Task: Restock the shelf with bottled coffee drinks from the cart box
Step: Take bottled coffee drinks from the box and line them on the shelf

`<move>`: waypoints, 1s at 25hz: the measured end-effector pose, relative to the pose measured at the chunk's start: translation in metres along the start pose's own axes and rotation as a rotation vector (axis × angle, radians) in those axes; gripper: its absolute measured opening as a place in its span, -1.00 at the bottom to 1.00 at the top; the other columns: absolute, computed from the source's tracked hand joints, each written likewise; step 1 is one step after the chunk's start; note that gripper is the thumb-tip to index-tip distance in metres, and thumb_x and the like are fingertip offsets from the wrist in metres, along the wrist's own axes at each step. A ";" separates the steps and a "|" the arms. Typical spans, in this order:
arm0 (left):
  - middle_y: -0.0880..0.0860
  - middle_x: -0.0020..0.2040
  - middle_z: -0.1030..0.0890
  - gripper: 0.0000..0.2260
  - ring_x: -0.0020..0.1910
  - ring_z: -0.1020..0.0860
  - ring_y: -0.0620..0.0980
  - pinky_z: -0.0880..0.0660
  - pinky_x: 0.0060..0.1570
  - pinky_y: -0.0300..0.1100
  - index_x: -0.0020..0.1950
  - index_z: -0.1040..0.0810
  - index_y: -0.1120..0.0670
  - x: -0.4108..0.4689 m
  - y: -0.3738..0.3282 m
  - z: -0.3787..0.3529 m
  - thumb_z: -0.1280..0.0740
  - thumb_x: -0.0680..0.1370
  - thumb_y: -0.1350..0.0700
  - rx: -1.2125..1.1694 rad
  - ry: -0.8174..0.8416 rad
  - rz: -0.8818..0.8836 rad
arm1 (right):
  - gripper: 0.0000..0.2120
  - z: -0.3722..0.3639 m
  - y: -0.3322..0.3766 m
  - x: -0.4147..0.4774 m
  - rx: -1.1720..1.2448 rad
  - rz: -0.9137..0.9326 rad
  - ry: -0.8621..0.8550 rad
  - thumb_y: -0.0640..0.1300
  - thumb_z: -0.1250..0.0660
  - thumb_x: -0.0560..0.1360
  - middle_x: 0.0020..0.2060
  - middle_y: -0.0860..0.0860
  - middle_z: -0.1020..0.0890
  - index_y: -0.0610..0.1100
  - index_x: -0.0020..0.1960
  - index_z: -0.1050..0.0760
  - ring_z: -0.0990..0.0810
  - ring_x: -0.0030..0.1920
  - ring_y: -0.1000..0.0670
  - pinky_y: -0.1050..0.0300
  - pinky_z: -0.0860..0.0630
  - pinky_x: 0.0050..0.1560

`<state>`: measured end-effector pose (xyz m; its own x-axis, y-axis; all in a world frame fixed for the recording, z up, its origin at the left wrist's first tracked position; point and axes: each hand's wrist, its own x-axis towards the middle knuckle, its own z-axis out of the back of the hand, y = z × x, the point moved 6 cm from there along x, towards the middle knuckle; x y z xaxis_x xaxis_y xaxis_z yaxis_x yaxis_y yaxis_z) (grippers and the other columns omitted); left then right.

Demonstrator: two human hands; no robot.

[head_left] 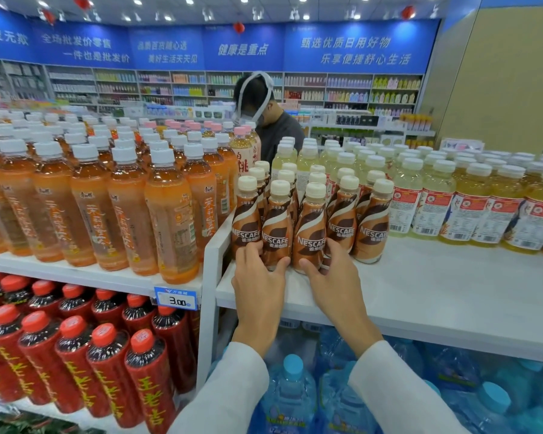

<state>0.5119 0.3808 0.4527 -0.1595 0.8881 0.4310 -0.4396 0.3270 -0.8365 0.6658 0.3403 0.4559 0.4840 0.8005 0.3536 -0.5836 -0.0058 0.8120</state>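
Bottles (276, 220) stand upright, caps up, on shelf (420, 292).

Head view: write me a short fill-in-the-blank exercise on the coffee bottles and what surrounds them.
1. The left hand and the right hand each grip a coffee bottle labelled ____.
2. The price tag reads ____.
3. The water jugs below the white shelf have ____ caps.
Missing words: NESCAFE; 3.00; blue.
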 end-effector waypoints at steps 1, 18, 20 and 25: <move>-0.04 0.18 -0.50 -0.59 0.15 -0.51 -0.03 -0.53 0.23 0.06 0.25 -0.45 -0.02 0.001 0.000 -0.001 -0.50 0.48 -0.05 0.000 0.002 0.001 | -0.43 -0.001 -0.001 0.000 -0.003 -0.008 -0.004 0.03 -0.40 0.56 0.38 0.03 -0.48 -0.02 0.49 -0.29 -0.48 0.36 -0.02 -0.01 -0.46 0.37; 0.00 0.26 -0.49 -0.56 0.23 -0.49 0.00 -0.44 0.27 -0.07 0.32 -0.40 -0.01 0.003 0.000 -0.007 -0.44 0.53 -0.11 0.082 -0.001 0.031 | -0.40 -0.003 -0.001 0.005 -0.027 0.005 -0.025 0.03 -0.39 0.56 0.41 0.02 -0.47 -0.04 0.52 -0.28 -0.46 0.40 -0.03 0.00 -0.43 0.41; 0.00 0.26 -0.49 -0.56 0.23 -0.50 0.00 -0.44 0.27 -0.07 0.32 -0.40 -0.01 0.003 0.000 -0.008 -0.44 0.53 -0.11 0.085 -0.002 0.025 | -0.38 -0.003 -0.002 0.005 -0.022 -0.004 -0.036 0.05 -0.41 0.55 0.41 0.01 -0.48 -0.04 0.53 -0.28 -0.47 0.39 -0.03 -0.05 -0.46 0.40; 0.00 0.25 -0.49 -0.56 0.21 -0.51 0.00 -0.47 0.25 -0.07 0.31 -0.40 -0.01 0.003 -0.001 -0.008 -0.44 0.52 -0.12 0.087 -0.009 0.025 | -0.43 -0.002 -0.002 0.004 -0.015 0.019 -0.100 0.08 -0.44 0.51 0.31 0.03 -0.54 -0.02 0.44 -0.36 -0.53 0.28 -0.01 0.00 -0.52 0.32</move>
<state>0.5185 0.3856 0.4518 -0.1789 0.8926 0.4139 -0.5103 0.2755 -0.8147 0.6674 0.3452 0.4549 0.5346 0.7367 0.4142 -0.6029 -0.0110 0.7977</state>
